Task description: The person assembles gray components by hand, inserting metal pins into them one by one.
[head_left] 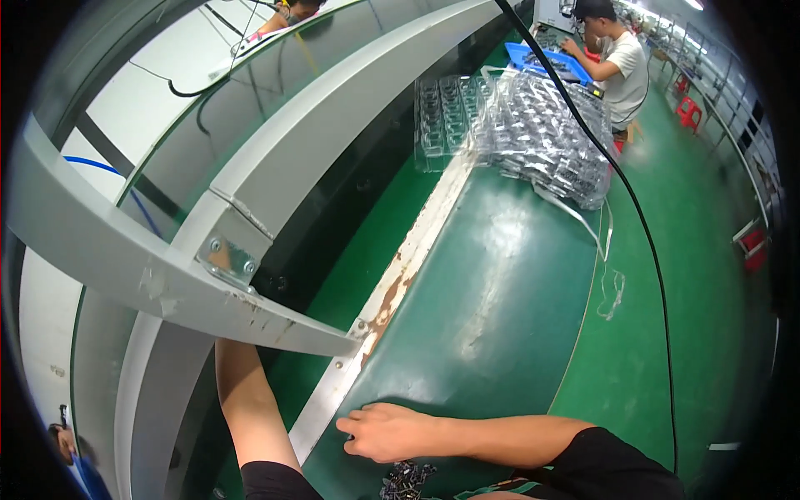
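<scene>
My left forearm (248, 400) reaches past the table's left edge and goes behind a grey metal beam (187, 287); the beam hides my left hand. Over the green tabletop (467, 333), near its left edge, my right hand (387, 432) is closed, its fingers curled. Something small and dark seems to show at the fingertips, too small to name. Just below that hand lies a heap of small black parts (406, 481), partly cut off by my clothing.
Stacked clear plastic trays in a bag (546, 137) lie on the table's far end. A black cable (637, 200) hangs down the right side. A co-worker (617, 67) sits beyond, by a blue tray (546, 62). Red stools (688, 112) stand on the right.
</scene>
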Tool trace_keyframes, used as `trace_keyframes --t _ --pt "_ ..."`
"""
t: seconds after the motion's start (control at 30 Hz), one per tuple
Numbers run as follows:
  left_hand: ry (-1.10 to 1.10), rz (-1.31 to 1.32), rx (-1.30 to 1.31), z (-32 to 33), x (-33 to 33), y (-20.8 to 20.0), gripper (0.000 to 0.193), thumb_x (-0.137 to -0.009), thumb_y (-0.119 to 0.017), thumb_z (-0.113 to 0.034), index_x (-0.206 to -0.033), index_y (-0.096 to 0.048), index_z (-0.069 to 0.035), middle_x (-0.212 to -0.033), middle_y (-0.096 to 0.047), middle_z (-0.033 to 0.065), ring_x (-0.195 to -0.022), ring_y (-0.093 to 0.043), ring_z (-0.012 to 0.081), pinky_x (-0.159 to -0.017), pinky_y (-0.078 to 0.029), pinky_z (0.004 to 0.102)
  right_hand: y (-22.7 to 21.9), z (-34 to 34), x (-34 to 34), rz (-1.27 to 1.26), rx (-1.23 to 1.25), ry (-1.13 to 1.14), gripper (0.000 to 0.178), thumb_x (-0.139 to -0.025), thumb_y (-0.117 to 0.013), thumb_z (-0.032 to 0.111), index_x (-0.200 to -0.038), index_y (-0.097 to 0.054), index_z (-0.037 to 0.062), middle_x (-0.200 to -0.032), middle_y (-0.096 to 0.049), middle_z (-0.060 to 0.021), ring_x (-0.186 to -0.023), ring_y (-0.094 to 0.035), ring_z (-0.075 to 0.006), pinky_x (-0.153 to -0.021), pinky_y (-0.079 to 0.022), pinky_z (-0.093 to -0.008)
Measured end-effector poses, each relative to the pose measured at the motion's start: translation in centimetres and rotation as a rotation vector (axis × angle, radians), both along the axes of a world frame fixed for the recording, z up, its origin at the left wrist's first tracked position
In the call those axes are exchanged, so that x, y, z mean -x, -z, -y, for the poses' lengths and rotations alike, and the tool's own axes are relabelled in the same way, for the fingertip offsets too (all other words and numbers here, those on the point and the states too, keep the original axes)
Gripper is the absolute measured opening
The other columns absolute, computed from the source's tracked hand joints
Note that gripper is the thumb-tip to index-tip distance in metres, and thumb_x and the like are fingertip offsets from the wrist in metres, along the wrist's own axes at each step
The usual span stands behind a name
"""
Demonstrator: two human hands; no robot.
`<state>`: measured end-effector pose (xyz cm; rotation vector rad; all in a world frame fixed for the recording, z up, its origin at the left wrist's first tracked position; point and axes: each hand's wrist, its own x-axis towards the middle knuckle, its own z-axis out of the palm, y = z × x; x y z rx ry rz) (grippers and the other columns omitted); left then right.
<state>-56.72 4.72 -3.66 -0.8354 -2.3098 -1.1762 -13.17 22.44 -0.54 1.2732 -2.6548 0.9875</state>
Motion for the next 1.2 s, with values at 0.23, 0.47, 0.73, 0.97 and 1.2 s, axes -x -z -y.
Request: trace_keyframes --t 0.23,0.47,0.73,0.97,1.2 --pt "0.149 0.534 -0.46 3.2 -3.5 2.0 0.023 -0.095 -0.063 -0.02 -0.103 -0.07 0.0 -0.101 -0.071 0.0107 -0.091 -0.068 0.0227 -0.086 -0.054 0.0393 -1.4 1.1 0.1 -0.061 -0.012 -0.038 0.009 -0.077 -0.061 0.014 -0.081 -0.059 0.0051 -0.091 -0.054 -0.0095 -0.084 -0.063 -0.0246 -0.072 -0.053 -0.0376" --pt "-0.031 1.018 -0.92 2.3 -31.3 -6.6 0.016 -0.099 -0.061 -0.015 -0.106 -0.064 0.0 -0.095 -0.066 0.007 -0.08 -0.067 0.016 -0.072 -0.061 0.0282 -1.2 -0.1 0.2 -0.18 0.129 0.106 0.016 -0.078 -0.066 0.013 -0.09 -0.06 0.0046 -0.093 -0.055 -0.011 -0.072 -0.064 -0.0242 -0.062 -0.054 -0.0376" --pt "-0.143 1.179 -1.456 2.4 -50.0 -6.6 0.016 -0.1 -0.061 -0.021 -0.099 -0.063 -0.005 -0.084 -0.065 0.0032 -0.077 -0.065 0.0128 -0.074 -0.06 0.0264 -2.6 2.6 -2.5 0.045 0.755 0.113 0.027 -0.072 -0.079 -0.003 -0.096 -0.072 0.005 -0.099 -0.057 -0.0076 -0.076 -0.058 -0.0159 -0.059 -0.048 -0.0258" --pt "-0.007 1.068 -1.508 2.8 -54.1 -5.6 0.031 -0.104 -0.053 -0.023 -0.11 -0.063 0.005 -0.104 -0.066 0.0114 -0.094 -0.066 0.0158 -0.084 -0.059 0.0302 -2.0 4.1 -3.6 0.301 0.634 -0.018 0.03 -0.073 -0.082 0.001 -0.101 -0.073 0.0057 -0.088 -0.057 -0.0018 -0.061 -0.048 -0.0082 -0.052 -0.041 -0.0224" --pt "0.174 1.004 -1.488 3.5 -55.6 -4.9 0.034 -0.102 -0.048 -0.01 -0.127 -0.055 0.012 -0.119 -0.064 0.021 -0.109 -0.066 0.0239 -0.095 -0.057 0.0345 -1.1 4.0 -4.1 0.643 0.711 -0.093 0.039 -0.074 -0.082 0.0 -0.111 -0.072 0.0048 -0.078 -0.057 -0.002 -0.064 -0.051 -0.0071 -0.056 -0.042 -0.0218"
